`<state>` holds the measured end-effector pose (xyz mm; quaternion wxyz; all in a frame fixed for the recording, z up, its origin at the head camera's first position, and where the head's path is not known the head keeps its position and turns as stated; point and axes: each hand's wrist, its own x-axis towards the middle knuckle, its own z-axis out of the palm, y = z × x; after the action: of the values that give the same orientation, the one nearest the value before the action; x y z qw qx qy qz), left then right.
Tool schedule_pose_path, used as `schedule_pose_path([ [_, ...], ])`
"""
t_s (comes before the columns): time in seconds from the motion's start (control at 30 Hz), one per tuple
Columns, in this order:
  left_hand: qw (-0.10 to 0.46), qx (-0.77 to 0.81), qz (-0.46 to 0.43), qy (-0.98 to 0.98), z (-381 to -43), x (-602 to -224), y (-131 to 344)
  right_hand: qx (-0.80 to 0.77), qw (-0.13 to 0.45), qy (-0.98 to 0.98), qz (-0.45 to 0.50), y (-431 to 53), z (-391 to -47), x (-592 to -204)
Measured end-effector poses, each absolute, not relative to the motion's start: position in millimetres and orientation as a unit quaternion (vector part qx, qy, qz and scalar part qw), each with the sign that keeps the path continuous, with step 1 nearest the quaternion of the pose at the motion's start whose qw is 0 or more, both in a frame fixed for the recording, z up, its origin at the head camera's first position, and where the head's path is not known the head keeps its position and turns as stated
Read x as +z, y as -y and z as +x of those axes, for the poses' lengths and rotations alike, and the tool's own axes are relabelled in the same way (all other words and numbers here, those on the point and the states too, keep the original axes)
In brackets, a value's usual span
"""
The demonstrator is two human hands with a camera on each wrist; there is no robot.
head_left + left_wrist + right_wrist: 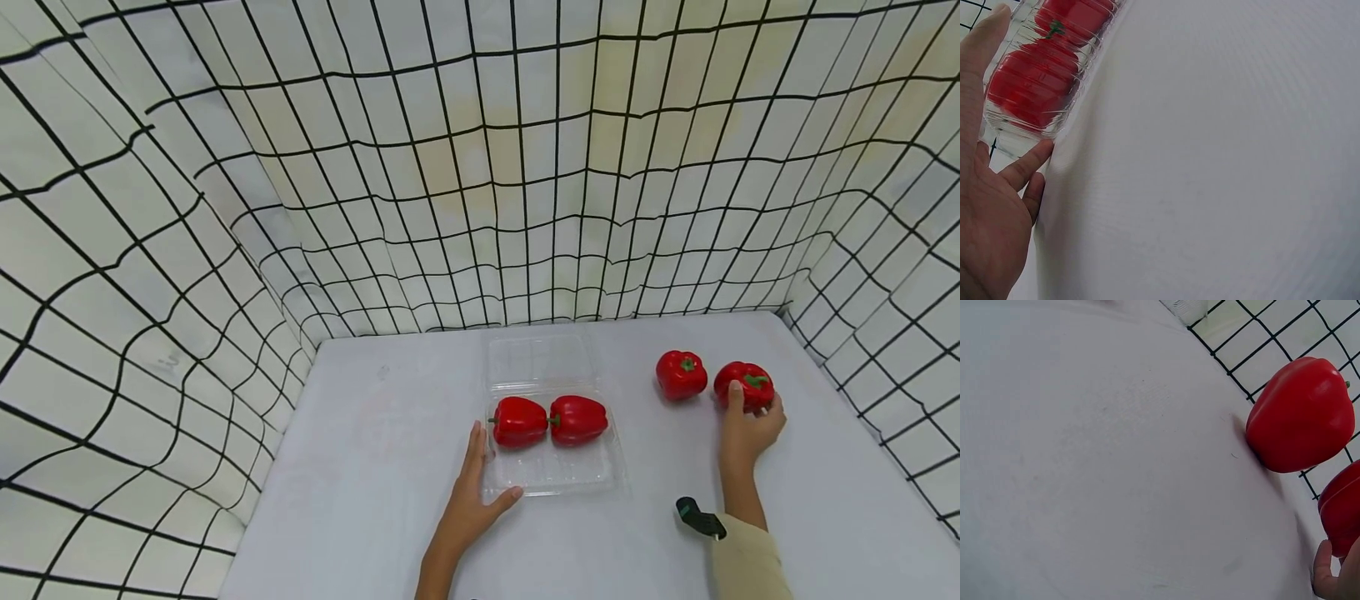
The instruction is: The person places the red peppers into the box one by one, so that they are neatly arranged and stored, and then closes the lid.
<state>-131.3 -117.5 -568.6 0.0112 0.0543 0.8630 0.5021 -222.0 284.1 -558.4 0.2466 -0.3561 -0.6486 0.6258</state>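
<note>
Gripping a glossy, lobed pepper (742,372) with the right hand (752,433), near another pepper (680,382) at the right of the table (375,467). Resting the left hand (467,505), with fingers straight, at a clear box (558,475) (ribbed plastic, holding two peppers (577,422)).

The clear container (555,473) is thin, shiny, see-through plastic, its ribbed walls catching bright streaks of light; the lid (540,358) looks like the same plastic. The two packed peppers (579,419) have smooth, glossy skin with small highlights. The loose pepper (1300,415) is smooth too, with a satiny sheen, and the gripped pepper (738,379) has a similar polish. The tabletop (375,458) is matt and mostly smooth, faintly speckled; its material is unclear. The gridded backdrop (450,179) resembles dull, rippled sheeting. The sleeve (750,562) is matt cloth.
</note>
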Motion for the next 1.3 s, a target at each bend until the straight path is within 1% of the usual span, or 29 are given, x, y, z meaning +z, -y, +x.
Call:
schedule_pose_path([
  [0.23,0.01,0.497,0.058,-0.866,-131,-569,118,0.691,0.276,0.55,-0.38,-288,-217,-551],
  [0.4,0.008,0.496,0.056,-0.866,-131,-568,118,0.764,0.306,0.454,-0.341,-288,-214,-541],
  [0.5,0.006,0.495,0.056,-0.867,-131,-568,118,0.796,0.308,0.418,-0.312,-286,-210,-534],
  [0.67,0.004,0.499,0.059,-0.865,-131,-568,117,0.832,0.29,0.38,-0.281,-284,-203,-525],
  [0.9,0.004,0.504,0.06,-0.862,-131,-568,118,0.879,0.239,0.348,-0.223,-271,-198,-512],
  [1.3,0.003,0.509,0.063,-0.859,-130,-569,118,0.866,0.157,0.467,-0.084,-235,-187,-507],
])
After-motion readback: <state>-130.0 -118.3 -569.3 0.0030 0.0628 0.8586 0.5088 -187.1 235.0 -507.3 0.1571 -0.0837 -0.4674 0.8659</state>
